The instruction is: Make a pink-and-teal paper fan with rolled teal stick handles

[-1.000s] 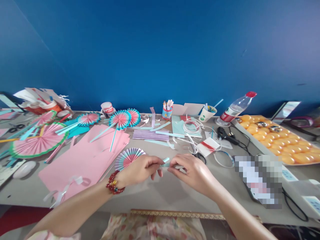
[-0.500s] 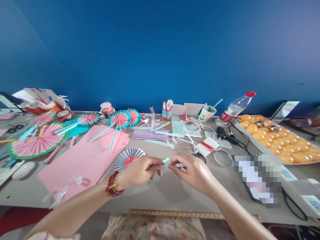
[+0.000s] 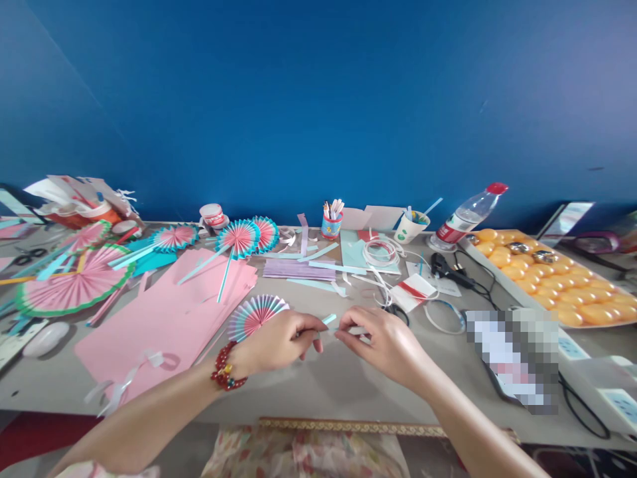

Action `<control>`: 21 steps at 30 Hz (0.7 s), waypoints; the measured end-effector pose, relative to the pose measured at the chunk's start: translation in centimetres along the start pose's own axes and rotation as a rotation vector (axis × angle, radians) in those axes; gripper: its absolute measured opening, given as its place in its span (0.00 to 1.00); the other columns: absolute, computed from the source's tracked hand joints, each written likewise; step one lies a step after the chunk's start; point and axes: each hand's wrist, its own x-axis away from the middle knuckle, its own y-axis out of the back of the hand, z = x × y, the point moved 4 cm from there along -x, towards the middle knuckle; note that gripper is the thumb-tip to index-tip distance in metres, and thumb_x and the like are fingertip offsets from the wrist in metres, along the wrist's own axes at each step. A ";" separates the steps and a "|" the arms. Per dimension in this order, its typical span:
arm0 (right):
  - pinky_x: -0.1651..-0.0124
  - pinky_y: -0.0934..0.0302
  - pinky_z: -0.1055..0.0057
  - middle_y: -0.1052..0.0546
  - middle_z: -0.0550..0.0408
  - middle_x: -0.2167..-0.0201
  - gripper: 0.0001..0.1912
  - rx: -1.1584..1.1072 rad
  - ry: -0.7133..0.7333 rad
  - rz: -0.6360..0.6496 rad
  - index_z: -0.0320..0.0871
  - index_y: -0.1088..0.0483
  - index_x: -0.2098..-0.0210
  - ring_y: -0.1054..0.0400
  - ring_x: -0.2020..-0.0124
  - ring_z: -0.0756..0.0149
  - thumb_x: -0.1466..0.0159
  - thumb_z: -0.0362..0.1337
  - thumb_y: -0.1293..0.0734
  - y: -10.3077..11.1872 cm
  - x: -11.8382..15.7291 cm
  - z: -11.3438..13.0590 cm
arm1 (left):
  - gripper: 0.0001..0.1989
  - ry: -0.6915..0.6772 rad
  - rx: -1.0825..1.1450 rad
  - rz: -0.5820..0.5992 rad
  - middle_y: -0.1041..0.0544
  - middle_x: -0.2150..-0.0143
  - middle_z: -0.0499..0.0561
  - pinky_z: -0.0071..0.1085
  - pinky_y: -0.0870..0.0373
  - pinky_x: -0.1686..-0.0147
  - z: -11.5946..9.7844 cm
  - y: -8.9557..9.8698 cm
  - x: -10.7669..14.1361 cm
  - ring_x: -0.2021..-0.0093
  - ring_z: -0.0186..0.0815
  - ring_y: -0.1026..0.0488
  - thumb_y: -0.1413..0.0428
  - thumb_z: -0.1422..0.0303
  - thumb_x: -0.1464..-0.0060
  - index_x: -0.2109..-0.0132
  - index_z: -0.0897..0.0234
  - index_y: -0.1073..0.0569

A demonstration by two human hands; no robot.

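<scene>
My left hand, with a red bead bracelet at the wrist, pinches a small light-blue paper strip whose end shows above the fingertips. Just right of it, my right hand is closed, thumb against fingers, on a small pale piece too tiny to name. The fingertips of both hands are close together above the grey table. Partly behind my left hand lies a round pleated fan in purple, blue and pink. Purple folded paper rests beyond the hands.
Pink sheets and finished paper fans lie to the left. Behind stand a pen cup, a paper cup and a bottle. White cord, a phone and a tray of orange balls are rightward.
</scene>
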 end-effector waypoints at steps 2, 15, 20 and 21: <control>0.66 0.43 0.73 0.22 0.63 0.70 0.04 0.003 -0.001 0.003 0.48 0.32 0.67 0.28 0.69 0.69 0.35 0.37 0.33 -0.1 0.0 -0.1 | 0.14 -0.018 -0.027 -0.006 0.20 0.68 0.47 0.21 0.39 0.75 -0.2 0.0 0.0 0.76 0.27 0.31 0.51 0.69 0.40 0.57 0.63 0.21; 0.66 0.44 0.72 0.22 0.62 0.69 0.04 0.021 -0.007 0.006 0.48 0.32 0.67 0.28 0.69 0.67 0.36 0.36 0.33 0.0 0.0 -0.1 | 0.14 -0.025 -0.081 0.007 0.22 0.69 0.47 0.21 0.38 0.72 -0.7 0.3 -0.1 0.76 0.27 0.30 0.51 0.63 0.38 0.63 0.64 0.22; 0.65 0.43 0.73 0.22 0.62 0.70 0.04 0.018 -0.003 0.002 0.48 0.32 0.67 0.28 0.68 0.67 0.35 0.37 0.33 -0.1 0.0 -0.1 | 0.16 -0.021 -0.088 -0.005 0.22 0.69 0.47 0.22 0.38 0.72 -0.6 0.3 -0.1 0.76 0.27 0.30 0.51 0.60 0.37 0.63 0.64 0.22; 0.66 0.43 0.72 0.22 0.62 0.70 0.04 0.025 0.000 0.000 0.48 0.32 0.67 0.28 0.68 0.67 0.35 0.37 0.33 -0.1 0.0 -0.1 | 0.17 -0.021 -0.091 -0.008 0.22 0.69 0.47 0.22 0.38 0.72 -0.5 0.2 -0.1 0.76 0.27 0.30 0.51 0.60 0.37 0.63 0.64 0.23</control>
